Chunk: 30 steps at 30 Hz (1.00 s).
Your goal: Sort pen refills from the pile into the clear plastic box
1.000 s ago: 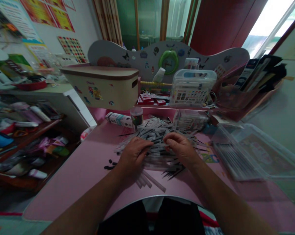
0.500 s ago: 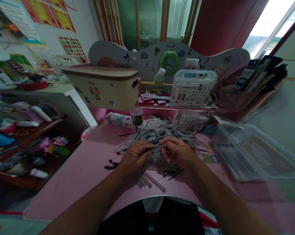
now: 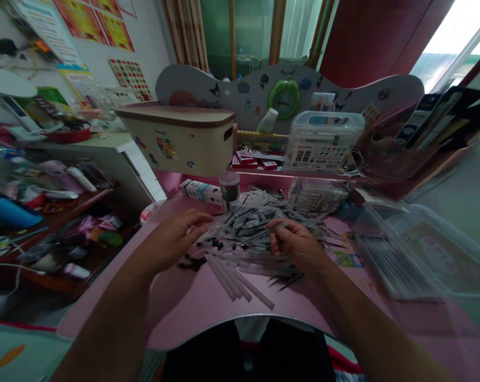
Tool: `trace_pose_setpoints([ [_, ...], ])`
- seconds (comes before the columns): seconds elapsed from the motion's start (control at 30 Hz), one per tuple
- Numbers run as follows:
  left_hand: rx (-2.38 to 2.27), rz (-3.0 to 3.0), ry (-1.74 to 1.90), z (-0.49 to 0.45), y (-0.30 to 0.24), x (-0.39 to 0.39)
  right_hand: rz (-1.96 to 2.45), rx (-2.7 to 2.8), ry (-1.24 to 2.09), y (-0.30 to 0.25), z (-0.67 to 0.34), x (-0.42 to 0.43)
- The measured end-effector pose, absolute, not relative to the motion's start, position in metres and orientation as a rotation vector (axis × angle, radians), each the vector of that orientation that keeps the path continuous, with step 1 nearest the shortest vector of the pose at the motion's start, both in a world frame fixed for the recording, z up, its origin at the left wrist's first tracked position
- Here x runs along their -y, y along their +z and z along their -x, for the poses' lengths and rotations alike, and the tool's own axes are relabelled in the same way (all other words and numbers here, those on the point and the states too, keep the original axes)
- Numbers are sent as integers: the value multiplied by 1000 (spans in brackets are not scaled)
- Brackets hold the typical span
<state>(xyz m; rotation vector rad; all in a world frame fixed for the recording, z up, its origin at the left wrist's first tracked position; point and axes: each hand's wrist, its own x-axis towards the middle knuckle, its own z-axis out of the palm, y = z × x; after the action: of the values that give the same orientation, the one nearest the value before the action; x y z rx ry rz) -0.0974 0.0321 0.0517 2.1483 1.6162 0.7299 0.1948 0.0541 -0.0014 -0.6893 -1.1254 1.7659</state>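
My right hand (image 3: 293, 243) is closed in a pinch on what looks like a thin, translucent pen barrel (image 3: 274, 223), partly hidden by the fingers. To the left, my left hand (image 3: 178, 237) has its fingers apart and holds nothing that I can see. Between the hands spreads a large pile of grey-white pen parts (image 3: 250, 215). Small black caps (image 3: 192, 262) lie below my left fingers. Several frosted tubes (image 3: 234, 281) rest side by side near the desk's front edge. Dark, thin refills (image 3: 284, 281) lie beneath my right hand.
On the right, an open clear plastic box (image 3: 395, 265) holds a row of thin sticks. A clear jar (image 3: 229, 190) and a long carton (image 3: 201, 192) stand behind the pile. A beige bin (image 3: 184, 140) and a clear carry case (image 3: 323, 142) occupy the shelf above the pink desk (image 3: 176, 313).
My hands were together over the pile; now my left hand has moved away to the left and opened. My right hand stays pinched. The view has shifted slightly.
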Motion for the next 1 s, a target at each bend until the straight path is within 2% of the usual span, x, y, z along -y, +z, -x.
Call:
trace_pose_setpoints([
  [0.13, -1852, -2127, 410, 135, 43, -25, 676, 1111, 1786, 0, -197, -55],
  [0.3, -1769, -2071, 203, 137, 25, -24, 659, 1126, 1797, -1, -198, -54],
  [0.7, -1699, -2139, 166, 133, 20, -32, 695, 1154, 1802, -3, -199, -54],
  [0.8, -1713, -2123, 261, 129, 26, -27, 704, 1145, 1754, 0, -198, -53],
  [1.0, -1288, -1727, 888, 76, 47, -22, 638, 1170, 1868, 7, -195, -48],
])
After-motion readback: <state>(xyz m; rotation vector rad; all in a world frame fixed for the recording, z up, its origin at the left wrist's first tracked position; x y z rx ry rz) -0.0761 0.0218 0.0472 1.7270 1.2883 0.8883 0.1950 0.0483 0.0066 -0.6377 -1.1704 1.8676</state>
